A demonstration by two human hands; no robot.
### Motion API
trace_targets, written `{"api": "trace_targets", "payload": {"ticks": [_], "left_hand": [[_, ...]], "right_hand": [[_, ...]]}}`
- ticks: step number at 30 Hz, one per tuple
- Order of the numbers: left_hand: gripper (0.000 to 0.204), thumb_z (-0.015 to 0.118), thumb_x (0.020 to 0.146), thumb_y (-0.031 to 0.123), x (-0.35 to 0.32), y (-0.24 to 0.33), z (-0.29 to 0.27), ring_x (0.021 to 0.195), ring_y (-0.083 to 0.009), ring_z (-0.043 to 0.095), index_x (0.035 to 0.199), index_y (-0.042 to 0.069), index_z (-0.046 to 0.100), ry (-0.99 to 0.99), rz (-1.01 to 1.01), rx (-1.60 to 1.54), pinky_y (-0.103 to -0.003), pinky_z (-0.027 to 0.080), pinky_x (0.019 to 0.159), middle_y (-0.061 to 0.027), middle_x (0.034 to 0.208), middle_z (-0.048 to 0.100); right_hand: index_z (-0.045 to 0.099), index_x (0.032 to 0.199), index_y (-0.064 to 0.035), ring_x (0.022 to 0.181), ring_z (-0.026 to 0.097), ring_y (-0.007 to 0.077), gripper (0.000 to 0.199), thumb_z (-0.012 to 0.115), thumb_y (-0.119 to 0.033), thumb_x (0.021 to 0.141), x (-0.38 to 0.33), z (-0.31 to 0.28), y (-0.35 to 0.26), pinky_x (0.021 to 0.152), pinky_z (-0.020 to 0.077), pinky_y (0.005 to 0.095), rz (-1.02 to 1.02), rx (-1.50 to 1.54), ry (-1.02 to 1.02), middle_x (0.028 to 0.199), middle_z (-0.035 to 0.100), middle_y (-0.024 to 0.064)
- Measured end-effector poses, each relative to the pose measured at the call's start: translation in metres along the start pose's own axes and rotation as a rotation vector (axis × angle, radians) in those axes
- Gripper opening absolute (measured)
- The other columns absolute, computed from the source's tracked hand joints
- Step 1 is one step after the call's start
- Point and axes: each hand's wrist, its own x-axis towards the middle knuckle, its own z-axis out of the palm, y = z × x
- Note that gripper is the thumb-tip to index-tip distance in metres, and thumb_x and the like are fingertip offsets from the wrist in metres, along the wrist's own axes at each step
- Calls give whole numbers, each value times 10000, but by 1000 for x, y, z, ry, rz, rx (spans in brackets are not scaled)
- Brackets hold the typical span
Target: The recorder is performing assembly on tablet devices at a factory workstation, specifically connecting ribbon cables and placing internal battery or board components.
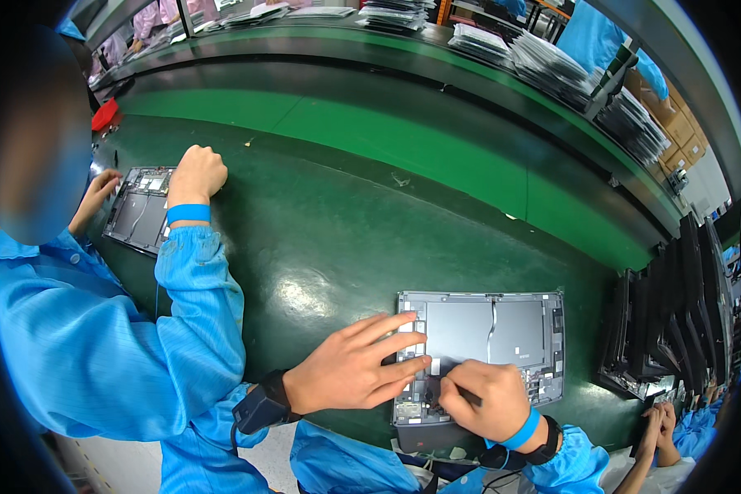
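Head view, looking down at a dark green workbench (346,230). At lower centre-right of the frame lies an opened grey device chassis (502,329), flat on the bench, its inner panel and small parts showing.

The person's left hand (350,366) comes in from the lower left — fingers spread apart and laid flat, fingertips pressing on the chassis's left edge. It grips nothing. A dark wrist strap sits at that wrist.

The right hand (482,399) rests on the lower left part of the chassis, just beside the left fingertips. Its fingers are curled together around a thin dark tool (468,395), the tip hidden under the hand. A blue wristband and a dark strap circle that wrist.

In the upper left of the frame, a co-worker in a blue coat (99,329) works with both hands on a second open chassis (140,210), well apart from the first.

Along the right edge stands a rack of dark panels (675,321) — upright, side by side.
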Motion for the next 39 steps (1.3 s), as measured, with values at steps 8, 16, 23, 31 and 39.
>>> {"api": "trace_targets", "payload": {"ticks": [8, 16, 23, 31, 39], "left_hand": [[265, 675, 830, 212, -1, -5, 5, 1260, -283, 534, 1087, 204, 736, 53, -54, -117, -387, 522, 950, -73, 1282, 584], [263, 676, 828, 223, -2, -5, 5, 1265, -279, 526, 1082, 216, 742, 55, -55, -95, -388, 514, 958, -75, 1295, 582], [268, 695, 815, 244, -2, -4, 8, 1260, -268, 528, 1080, 224, 733, 63, -43, -43, -377, 513, 953, -63, 1296, 582], [311, 702, 811, 223, -3, -2, 5, 1254, -276, 538, 1121, 230, 726, 44, -43, -27, -411, 488, 999, -64, 1276, 594], [327, 674, 872, 243, -13, 12, 6, 1275, -258, 536, 1196, 212, 700, -38, -31, -28, -433, 437, 1069, -45, 1318, 596]], "right_hand": [[675, 761, -44, 519, 614, 262, 63, 700, -91, 795, 0, 3, 12, 463, 474, 344, 32, 163, 26, 644, 620, 78], [657, 760, -71, 509, 605, 245, 126, 752, -149, 790, -2, 13, 13, 437, 446, 358, -51, 25, 38, 643, 582, 44], [629, 744, -78, 538, 615, 226, 149, 754, -149, 786, -10, 12, 7, 451, 438, 360, -81, -60, 4, 651, 557, 39], [633, 745, -64, 531, 607, 252, 145, 750, -142, 781, -12, 9, 7, 464, 452, 370, -70, -8, -5, 646, 566, 50], [629, 721, -55, 512, 593, 271, 145, 743, -124, 777, -14, 4, 15, 457, 460, 366, -13, 29, 53, 628, 575, 64]]}}
